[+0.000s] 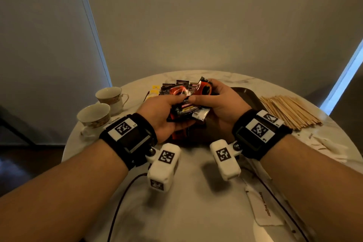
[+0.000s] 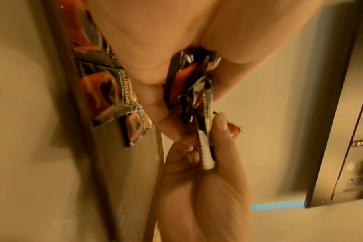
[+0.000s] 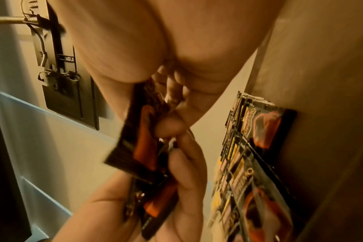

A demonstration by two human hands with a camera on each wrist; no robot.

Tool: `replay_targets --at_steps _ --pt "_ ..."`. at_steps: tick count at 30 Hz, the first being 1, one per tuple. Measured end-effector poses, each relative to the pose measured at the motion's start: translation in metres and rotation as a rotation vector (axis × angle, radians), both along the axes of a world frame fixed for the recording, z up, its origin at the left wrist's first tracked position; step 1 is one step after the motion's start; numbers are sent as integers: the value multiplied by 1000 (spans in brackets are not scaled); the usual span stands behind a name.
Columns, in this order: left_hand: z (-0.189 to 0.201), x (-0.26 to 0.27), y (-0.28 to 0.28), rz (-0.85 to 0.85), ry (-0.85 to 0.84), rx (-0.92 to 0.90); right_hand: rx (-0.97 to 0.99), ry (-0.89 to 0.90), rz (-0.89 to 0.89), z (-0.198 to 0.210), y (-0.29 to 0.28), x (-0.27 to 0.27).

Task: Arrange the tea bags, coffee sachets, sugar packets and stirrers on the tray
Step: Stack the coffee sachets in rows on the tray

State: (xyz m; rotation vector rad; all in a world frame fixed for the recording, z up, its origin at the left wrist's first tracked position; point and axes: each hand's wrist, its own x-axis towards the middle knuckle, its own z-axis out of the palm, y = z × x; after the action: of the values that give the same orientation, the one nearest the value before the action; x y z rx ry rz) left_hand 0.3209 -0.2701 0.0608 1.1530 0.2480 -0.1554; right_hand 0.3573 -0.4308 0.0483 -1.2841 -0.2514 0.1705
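— So, starting from the left: what's over there?

— Two teacups (image 1: 102,107) with gold trim sit at the left edge of the round marble table (image 1: 192,192). Just right of them, yellow tea bags (image 1: 154,90) lie at the far left end of the brown tray (image 1: 246,94), with dark coffee sachets (image 1: 172,86) laid beside them on the tray.

— And the hands?

— They meet above the tray's near side. The left hand (image 1: 163,116) has its fingers curled round a bunch of black-and-orange sachets (image 1: 184,110); one white packet (image 1: 200,114) pokes out of the bunch toward the right hand. The right hand (image 1: 222,102) pinches one orange sachet (image 1: 204,87) at the top, thumb pressed over it.

— Further right?

— A loose pile of wooden stirrers (image 1: 288,110) lies on the table just beside the tray's right edge. Nearer the person, on the right, white paper packets (image 1: 263,208) lie on the marble, one printed with writing I can't read cleanly.
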Motion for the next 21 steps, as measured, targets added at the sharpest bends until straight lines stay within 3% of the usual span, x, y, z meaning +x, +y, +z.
replay_targets --at_steps 7,10,15,21 --pt "2 25 6 159 -103 41 76 -8 -136 -10 -5 13" --pt "2 30 11 207 -137 -21 152 2 -166 -8 -8 15" --pt "-4 31 10 142 -215 -5 173 19 -115 -11 -5 14" --pt "-17 24 -3 -89 -100 55 87 6 -153 -25 3 18"
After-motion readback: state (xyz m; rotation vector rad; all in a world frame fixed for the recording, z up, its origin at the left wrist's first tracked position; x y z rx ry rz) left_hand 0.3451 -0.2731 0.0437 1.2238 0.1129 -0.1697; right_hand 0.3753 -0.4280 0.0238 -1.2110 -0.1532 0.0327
